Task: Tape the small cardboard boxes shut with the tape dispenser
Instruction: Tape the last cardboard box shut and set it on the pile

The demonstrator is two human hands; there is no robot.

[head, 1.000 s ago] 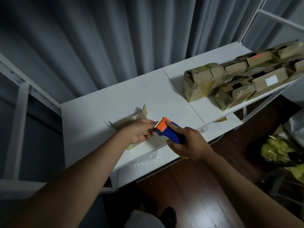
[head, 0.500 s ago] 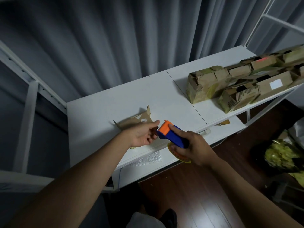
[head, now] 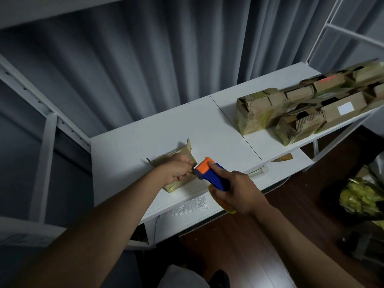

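Observation:
A small cardboard box (head: 174, 185) lies on the white table (head: 128, 150) near its front edge, one flap standing up at the back. My left hand (head: 177, 169) rests on top of the box with curled fingers and pinches at the dispenser's toothed mouth; the tape end itself is hidden. My right hand (head: 239, 191) grips the blue handle of the tape dispenser (head: 209, 173), index finger laid on its orange head. The yellow tape roll (head: 223, 202) shows under my palm.
A heap of several cardboard boxes (head: 307, 104) fills the table's right part. A white shelf frame (head: 47, 129) stands at the left, grey curtains behind. Crumpled clear tape (head: 191, 205) sticks on the front ledge. Yellow-green bags (head: 361, 198) lie on the dark floor at right.
The view shifted slightly. My left fingers have closed in at the dispenser's orange mouth over the box. The right hand keeps its grip on the dispenser.

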